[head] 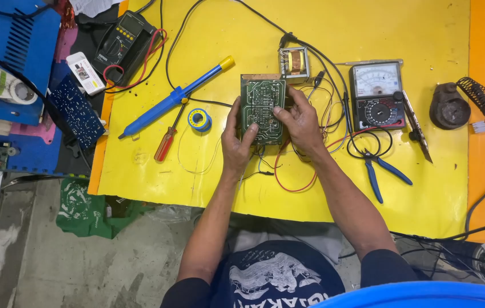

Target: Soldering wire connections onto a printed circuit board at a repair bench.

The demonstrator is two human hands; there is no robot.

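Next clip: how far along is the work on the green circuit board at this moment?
Looks done: the circuit board is already wired to the small transformer, and tools are laid out. In hand: the left hand and right hand both hold the board, solder side up. Left: apparently any soldering or testing; the blue solder sucker and analog meter lie untouched.

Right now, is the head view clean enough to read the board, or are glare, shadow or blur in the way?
Head view: even, bright light on the yellow mat, no harsh glare; only soft shadows under the left hand and right hand. The green circuit board is sharp, though its traces are too small to follow. Edges bend slightly from the wide lens; the blue rim at the bottom is soft.
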